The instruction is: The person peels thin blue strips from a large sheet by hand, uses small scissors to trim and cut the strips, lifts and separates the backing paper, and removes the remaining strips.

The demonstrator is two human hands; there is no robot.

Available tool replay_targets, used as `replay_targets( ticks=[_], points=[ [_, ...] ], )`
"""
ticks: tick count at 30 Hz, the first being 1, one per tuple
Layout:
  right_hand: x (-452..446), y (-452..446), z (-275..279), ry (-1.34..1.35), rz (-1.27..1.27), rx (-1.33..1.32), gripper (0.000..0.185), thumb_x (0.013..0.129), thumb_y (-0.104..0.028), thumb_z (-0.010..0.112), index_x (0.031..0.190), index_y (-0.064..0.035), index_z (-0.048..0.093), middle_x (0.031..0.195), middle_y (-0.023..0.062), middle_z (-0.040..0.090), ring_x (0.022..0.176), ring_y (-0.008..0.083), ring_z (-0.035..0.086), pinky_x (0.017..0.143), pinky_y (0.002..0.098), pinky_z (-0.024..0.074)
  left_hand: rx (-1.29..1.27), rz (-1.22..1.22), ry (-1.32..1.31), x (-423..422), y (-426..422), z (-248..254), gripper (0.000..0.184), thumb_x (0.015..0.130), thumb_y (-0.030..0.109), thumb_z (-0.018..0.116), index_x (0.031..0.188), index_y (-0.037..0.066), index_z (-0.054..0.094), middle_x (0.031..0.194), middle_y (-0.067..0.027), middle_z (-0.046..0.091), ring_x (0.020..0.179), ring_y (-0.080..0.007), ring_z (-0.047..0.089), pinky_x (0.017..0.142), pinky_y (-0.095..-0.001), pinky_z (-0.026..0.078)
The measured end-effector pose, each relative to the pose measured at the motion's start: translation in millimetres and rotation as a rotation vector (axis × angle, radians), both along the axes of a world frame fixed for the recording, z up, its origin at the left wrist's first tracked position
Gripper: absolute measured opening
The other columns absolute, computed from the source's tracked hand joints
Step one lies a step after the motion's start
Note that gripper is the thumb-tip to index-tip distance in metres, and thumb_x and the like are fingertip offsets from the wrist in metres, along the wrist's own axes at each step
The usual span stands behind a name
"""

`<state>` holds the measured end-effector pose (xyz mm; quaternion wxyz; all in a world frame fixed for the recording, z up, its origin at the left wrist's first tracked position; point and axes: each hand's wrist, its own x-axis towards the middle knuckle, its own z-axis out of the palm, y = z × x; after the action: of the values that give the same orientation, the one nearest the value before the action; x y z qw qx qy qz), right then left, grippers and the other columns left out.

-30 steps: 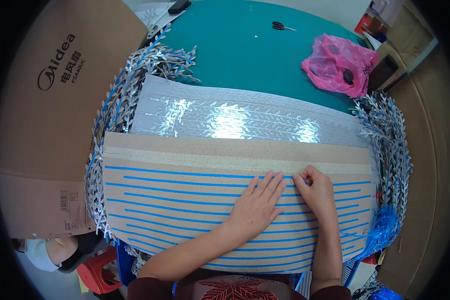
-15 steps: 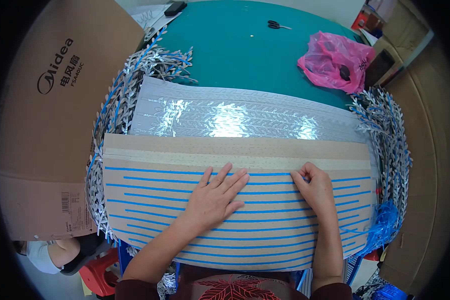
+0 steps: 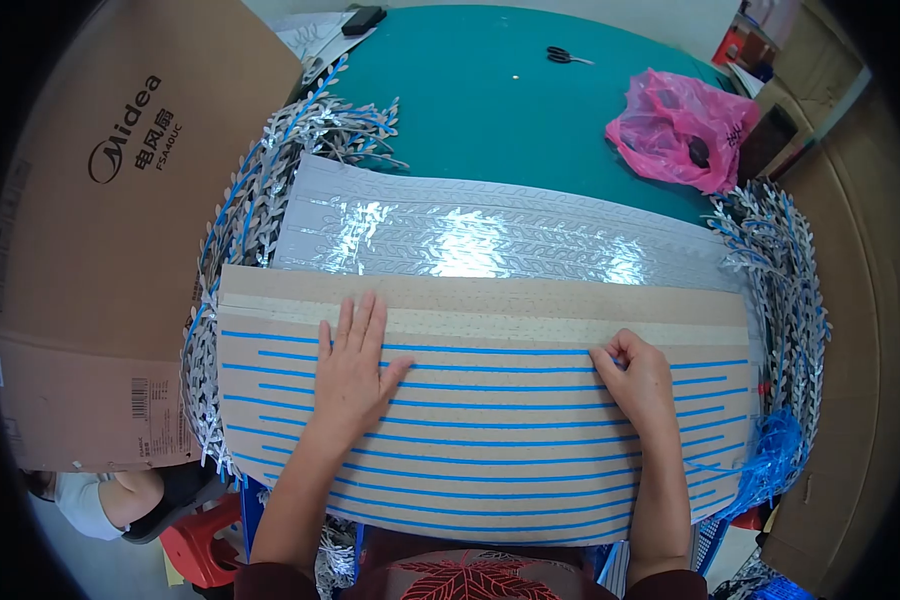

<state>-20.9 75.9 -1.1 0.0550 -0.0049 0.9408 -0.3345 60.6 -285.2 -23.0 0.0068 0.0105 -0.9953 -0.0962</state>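
A wide tan board (image 3: 490, 292) lies in front of me, lined with several parallel blue strips (image 3: 490, 351). My left hand (image 3: 353, 365) rests flat on its left half, fingers spread, across the upper strips. Over the right half, my right hand (image 3: 632, 375) is closed in a pinch at the top strip; its fingertips are partly hidden. Behind the board lies a shiny clear-covered sheet (image 3: 390, 235) with a leaf pattern. Bunches of silvery leaf garland (image 3: 260, 200) with blue cords hang at the left, and another leaf bunch (image 3: 785, 270) hangs at the right.
On the green table (image 3: 490, 100) are scissors (image 3: 568, 56) and a pink plastic bag (image 3: 682, 130). A large cardboard box (image 3: 100, 250) stands left, with more cardboard (image 3: 860, 300) right. Tangled blue strands (image 3: 775, 455) hang near the board's right end. A person (image 3: 110, 500) and red stool (image 3: 205, 545) are lower left.
My left hand has slid leftward along the board, and its fingers now point more directly away from me. My right hand keeps its pinch at nearly the same place on the board.
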Motion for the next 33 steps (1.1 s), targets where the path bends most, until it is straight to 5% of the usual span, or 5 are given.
replay_targets(
  ticks=[4, 10, 21, 33],
  points=[
    [0.3, 0.3, -2.1, 0.002, -0.004, -0.008, 0.028, 0.091, -0.027, 0.076, 0.082, -0.0025, 0.067, 0.068, 0.0112, 0.066, 0.061, 0.0269, 0.063, 0.061, 0.0401, 0.0500, 0.033, 0.036, 0.008, 16.8, 4.1, -1.0, 0.077, 0.105, 0.042, 0.061, 0.166, 0.007, 0.033, 0.174, -0.0181, 0.028, 0.163, -0.0413, 0.019, 0.128, -0.0642, 0.014],
    [0.6, -2.5, 4.4, -0.018, -0.016, -0.013, 0.026, 0.091, -0.025, 0.077, 0.083, -0.0022, 0.067, 0.067, 0.0110, 0.064, 0.060, 0.0250, 0.061, 0.060, 0.0387, 0.0493, 0.132, -0.338, -0.100, 44.6, 42.8, 4.3, 0.075, 0.101, 0.040, 0.067, 0.164, 0.010, 0.039, 0.173, -0.0144, 0.034, 0.162, -0.0393, 0.025, 0.128, -0.0636, 0.016],
    [26.4, -15.5, 64.3, -0.104, 0.136, -0.302, 0.018, 0.093, -0.009, 0.078, 0.085, -0.0017, 0.065, 0.065, -0.0030, 0.050, 0.061, 0.0044, 0.040, 0.054, 0.0249, 0.0329, 0.200, -0.315, -0.008, 43.4, 53.3, 4.2, 0.066, 0.099, 0.037, 0.070, 0.157, 0.012, 0.050, 0.167, -0.0108, 0.044, 0.159, -0.0371, 0.032, 0.126, -0.0624, 0.023],
    [28.5, -58.8, 126.0, -0.145, 0.244, -0.389, 0.017, 0.095, -0.004, 0.077, 0.086, -0.0023, 0.063, 0.065, -0.0062, 0.050, 0.060, 0.0007, 0.037, 0.052, 0.0232, 0.0273, 0.192, -0.349, 0.007, 38.1, 52.0, 4.5, 0.065, 0.098, 0.040, 0.071, 0.153, 0.010, 0.054, 0.166, -0.0125, 0.045, 0.159, -0.0438, 0.029, 0.124, -0.0684, 0.023]
  ],
)
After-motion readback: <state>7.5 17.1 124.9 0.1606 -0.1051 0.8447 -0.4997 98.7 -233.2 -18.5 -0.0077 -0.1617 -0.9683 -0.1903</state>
